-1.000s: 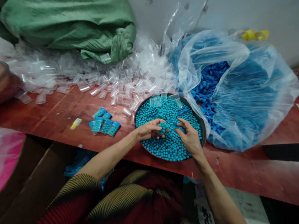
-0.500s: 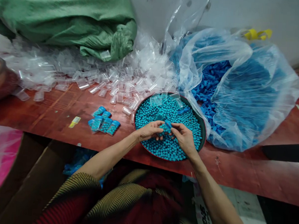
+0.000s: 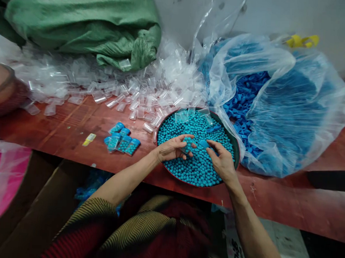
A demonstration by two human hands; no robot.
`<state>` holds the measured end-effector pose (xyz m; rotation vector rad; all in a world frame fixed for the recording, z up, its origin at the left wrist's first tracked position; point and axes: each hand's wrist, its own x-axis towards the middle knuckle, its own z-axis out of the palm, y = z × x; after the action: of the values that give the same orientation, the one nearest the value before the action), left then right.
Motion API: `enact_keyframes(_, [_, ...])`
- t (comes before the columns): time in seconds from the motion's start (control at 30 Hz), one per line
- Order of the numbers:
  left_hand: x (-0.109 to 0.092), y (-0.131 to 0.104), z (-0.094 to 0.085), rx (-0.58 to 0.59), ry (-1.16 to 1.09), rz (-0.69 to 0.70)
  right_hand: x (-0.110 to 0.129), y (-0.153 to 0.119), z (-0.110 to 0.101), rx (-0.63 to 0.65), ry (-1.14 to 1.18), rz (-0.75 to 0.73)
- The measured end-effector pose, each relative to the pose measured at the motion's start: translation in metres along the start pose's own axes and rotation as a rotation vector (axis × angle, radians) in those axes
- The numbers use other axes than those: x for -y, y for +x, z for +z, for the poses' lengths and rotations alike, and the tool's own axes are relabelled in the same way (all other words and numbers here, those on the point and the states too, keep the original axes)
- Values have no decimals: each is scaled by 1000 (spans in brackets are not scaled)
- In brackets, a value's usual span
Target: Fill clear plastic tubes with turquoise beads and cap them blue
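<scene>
Vial [image 3: 188,145] pinched in left hand [image 3: 173,148], cap [image 3: 203,143] held at the fingertips by right hand [image 3: 222,159] just beside it, both over bead tub [image 3: 236,148] at frame centre: looks like capping step, next move calls for squaring cap to vial mouth, then pressing.

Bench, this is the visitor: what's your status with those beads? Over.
Left hand holding clear bead-filled container. Right hand pinching blue cap, apart from container. Both above tray of beads; loose clear containers overlap its far rim, none between hands.

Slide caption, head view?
Left hand holds a bead-filled container, right hand a blue cap, above a tub of turquoise beads.
</scene>
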<state>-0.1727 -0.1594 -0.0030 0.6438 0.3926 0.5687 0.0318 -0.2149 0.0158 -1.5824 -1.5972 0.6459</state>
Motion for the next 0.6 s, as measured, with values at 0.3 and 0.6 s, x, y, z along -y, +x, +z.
enact_keyframes(0.3, [7, 4, -1, -25, 63, 13, 2, 1, 15, -5, 186, 49])
enact_keyframes(0.6, [8, 3, 1, -57, 165, -4, 3, 0, 15, -31, 171, 48])
